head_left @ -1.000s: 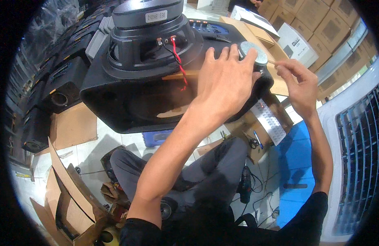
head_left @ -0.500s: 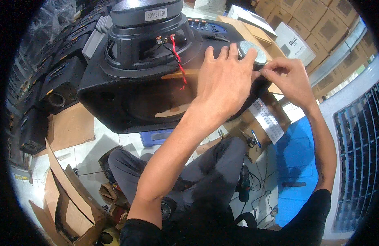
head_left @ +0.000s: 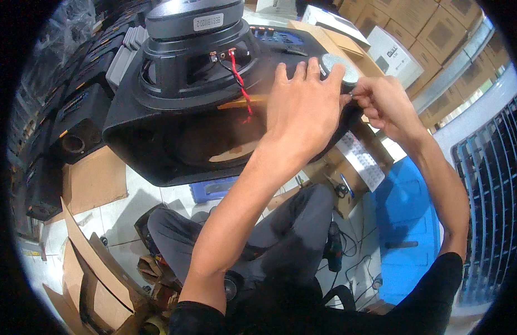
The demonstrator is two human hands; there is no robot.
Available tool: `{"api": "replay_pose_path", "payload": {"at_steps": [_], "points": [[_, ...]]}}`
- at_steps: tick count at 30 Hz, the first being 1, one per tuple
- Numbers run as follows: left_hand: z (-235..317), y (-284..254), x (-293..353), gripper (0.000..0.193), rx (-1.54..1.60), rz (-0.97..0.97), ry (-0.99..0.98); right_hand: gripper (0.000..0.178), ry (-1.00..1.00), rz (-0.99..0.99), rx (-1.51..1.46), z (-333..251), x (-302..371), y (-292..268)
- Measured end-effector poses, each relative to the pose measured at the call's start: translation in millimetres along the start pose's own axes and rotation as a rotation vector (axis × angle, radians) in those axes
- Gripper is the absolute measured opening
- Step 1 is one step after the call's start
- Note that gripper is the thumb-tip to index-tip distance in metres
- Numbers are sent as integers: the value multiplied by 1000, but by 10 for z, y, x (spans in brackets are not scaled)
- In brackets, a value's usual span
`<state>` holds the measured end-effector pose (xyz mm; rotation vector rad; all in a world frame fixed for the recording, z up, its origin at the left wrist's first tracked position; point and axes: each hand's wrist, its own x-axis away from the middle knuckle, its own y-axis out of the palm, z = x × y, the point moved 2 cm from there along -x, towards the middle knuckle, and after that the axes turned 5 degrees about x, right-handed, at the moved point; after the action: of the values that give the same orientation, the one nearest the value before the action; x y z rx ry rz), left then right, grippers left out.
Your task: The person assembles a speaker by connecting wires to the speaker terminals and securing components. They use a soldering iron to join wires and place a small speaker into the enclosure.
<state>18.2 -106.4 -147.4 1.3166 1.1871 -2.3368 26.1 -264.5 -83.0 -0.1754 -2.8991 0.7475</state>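
A black speaker cabinet [head_left: 158,167] lies in front of me with its large round opening toward me. On top rests a woofer [head_left: 199,67], magnet side up, with twisted red and black wires [head_left: 241,92] hanging from its terminals. My left hand [head_left: 303,111] lies over the cabinet's right part, fingers spread, beside a small round driver with a grey magnet [head_left: 341,68]. Its thumb reaches toward my right fingertips. At that driver's near edge, my right hand [head_left: 384,106] is closed in a pinch; the tiny thing between its fingertips is too small to name.
More black cabinets [head_left: 82,117] line the left side. Stacked cartons [head_left: 437,33] and a white box [head_left: 392,53] stand at the back right. A blue plastic piece [head_left: 403,223] is on the right, near a drill [head_left: 334,245] with cables. Cut cardboard [head_left: 96,273] lies at lower left.
My right hand has turned and its fingers have curled in more, while the right forearm has shifted outward. The left hand stays almost in place on the cabinet.
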Motion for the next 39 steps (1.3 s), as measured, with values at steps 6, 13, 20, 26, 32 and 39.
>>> {"api": "replay_pose_path", "payload": {"at_steps": [6, 13, 20, 26, 32, 39], "points": [[0, -5, 7, 36, 13, -5, -4, 19, 7, -46, -21, 31, -41, -49], [1, -20, 0, 35, 61, -77, -27, 12, -763, 171, 567, 127, 104, -211], [6, -11, 1, 38, 5, -25, -12, 19, -1461, 121, 883, 154, 10, -244], [8, -9, 6, 38, 0, -10, -4, 20, -1563, 107, 954, 116, -79, -246], [7, -22, 5, 38, 7, -38, -11, 18, -1601, 164, 1039, 127, -80, -201], [10, -18, 2, 38, 0, -39, -13, 11, -1547, 244, 1113, 179, -22, -124]]}}
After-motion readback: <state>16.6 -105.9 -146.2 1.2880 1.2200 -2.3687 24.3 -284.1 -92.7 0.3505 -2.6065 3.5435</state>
